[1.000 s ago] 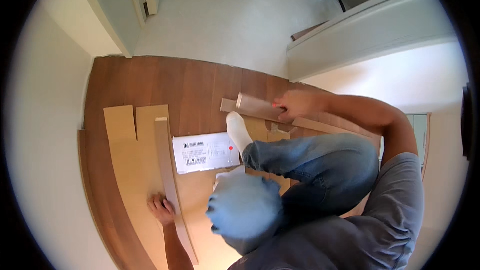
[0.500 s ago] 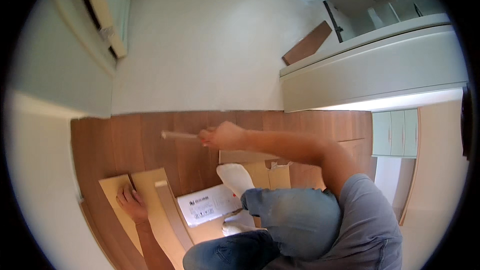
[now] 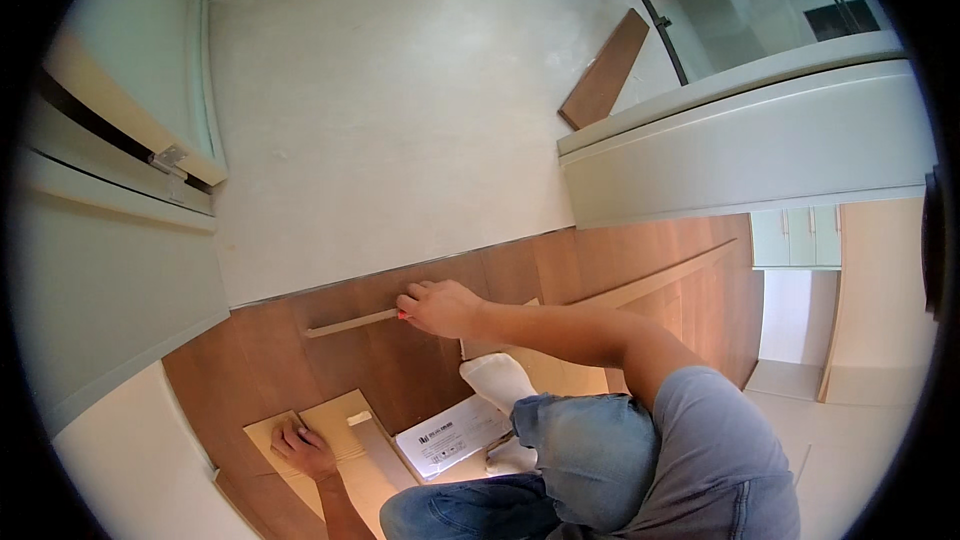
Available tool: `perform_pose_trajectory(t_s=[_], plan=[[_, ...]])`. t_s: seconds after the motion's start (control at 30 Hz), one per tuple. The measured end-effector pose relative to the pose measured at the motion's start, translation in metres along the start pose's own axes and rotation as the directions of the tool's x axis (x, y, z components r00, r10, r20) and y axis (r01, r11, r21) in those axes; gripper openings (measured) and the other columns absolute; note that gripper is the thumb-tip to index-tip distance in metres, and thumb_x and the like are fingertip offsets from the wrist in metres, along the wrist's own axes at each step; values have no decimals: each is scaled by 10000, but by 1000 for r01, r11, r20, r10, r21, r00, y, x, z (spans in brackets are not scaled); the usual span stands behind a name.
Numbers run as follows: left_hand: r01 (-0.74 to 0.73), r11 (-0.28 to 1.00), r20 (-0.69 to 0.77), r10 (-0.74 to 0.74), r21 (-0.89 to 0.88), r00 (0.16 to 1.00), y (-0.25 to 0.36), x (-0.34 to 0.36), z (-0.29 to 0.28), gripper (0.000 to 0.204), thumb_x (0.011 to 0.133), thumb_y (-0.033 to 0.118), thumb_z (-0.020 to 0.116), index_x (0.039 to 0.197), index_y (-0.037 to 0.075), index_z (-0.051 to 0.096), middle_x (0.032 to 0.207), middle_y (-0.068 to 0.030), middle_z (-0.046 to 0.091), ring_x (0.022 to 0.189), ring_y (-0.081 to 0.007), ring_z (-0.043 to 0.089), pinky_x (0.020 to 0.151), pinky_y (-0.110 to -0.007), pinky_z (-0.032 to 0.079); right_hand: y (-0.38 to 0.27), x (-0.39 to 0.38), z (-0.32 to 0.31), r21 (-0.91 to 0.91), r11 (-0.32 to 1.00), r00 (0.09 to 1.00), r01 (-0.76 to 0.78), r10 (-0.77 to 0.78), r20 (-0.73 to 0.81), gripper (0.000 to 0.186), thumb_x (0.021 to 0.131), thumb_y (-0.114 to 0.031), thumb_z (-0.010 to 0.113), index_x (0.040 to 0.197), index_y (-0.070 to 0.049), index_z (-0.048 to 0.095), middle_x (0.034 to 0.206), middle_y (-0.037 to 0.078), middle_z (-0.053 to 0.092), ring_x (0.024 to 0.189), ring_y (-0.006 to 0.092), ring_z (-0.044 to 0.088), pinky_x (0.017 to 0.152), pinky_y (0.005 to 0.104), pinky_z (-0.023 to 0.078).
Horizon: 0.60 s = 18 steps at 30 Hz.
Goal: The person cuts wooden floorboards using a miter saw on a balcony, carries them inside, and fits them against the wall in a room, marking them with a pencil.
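Note:
My left hand (image 3: 304, 450) rests on a flat tan cardboard sheet (image 3: 345, 410), fingers slightly bent and apart. A dark slit in the cardboard shows at the fingertips. My right hand (image 3: 440, 308) is low over the brown wood floor (image 3: 250, 360), its fingers closed at one end of a thin, light brown strip (image 3: 350, 324). The strip points left from the hand. A small red spot shows at the grip; what it belongs to is unclear. A narrow brown board (image 3: 385, 450) lies on the cardboard beside a white printed package (image 3: 455, 435).
My white-covered foot (image 3: 498, 380) is beside the package. A pale grey floor (image 3: 390, 120) meets the wood along a straight edge. A cut brown plank (image 3: 605, 70) lies by a pale low wall (image 3: 740, 145). A long strip (image 3: 655, 275) runs across the wood at right.
My view has shifted and turned. The right hand and strip are sharper now, after being blurred. The left hand stays on the cardboard.

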<state>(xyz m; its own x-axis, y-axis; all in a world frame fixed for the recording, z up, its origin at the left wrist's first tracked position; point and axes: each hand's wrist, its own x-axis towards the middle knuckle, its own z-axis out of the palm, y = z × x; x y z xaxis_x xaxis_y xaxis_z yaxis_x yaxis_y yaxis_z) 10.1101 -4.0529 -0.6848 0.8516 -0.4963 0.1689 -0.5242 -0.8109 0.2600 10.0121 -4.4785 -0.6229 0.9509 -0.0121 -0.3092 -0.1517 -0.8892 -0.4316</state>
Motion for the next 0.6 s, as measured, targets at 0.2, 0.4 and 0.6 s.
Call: perform_pose_trajectory(t_s=[0.2, 0.4, 0.6], plan=[[21, 999, 8, -21, -26, 1000, 0, -1, 2, 301, 969, 125, 508, 1233, -7, 568, 1245, -219, 521, 1083, -429, 503, 897, -554, 435, -6, 7, 10, 190, 981, 996, 42, -25, -91, 197, 962, -226, 597, 994, -41, 536, 862, 159, 662, 850, 376, 697, 695, 489, 558], [16, 999, 18, -15, -49, 1000, 12, -1, 5, 326, 955, 125, 525, 1246, -14, 571, 1246, -231, 535, 1100, -436, 500, 935, -564, 424, -31, 33, 6, 222, 975, 1000, -11, 13, -8, 275, 1010, -301, 547, 958, -32, 524, 822, 192, 685, 774, 408, 695, 635, 520, 541], [211, 964, -1, -213, -160, 977, -14, -32, 35, 366, 850, 52, 662, 1215, 51, 648, 1272, -206, 571, 1215, -408, 516, 1028, -525, 434, -61, 74, 25, 145, 989, 991, -24, 5, 132, 260, 1007, -289, 511, 1170, -133, 641, 894, 169, 730, 792, 368, 723, 672, 516, 589]])
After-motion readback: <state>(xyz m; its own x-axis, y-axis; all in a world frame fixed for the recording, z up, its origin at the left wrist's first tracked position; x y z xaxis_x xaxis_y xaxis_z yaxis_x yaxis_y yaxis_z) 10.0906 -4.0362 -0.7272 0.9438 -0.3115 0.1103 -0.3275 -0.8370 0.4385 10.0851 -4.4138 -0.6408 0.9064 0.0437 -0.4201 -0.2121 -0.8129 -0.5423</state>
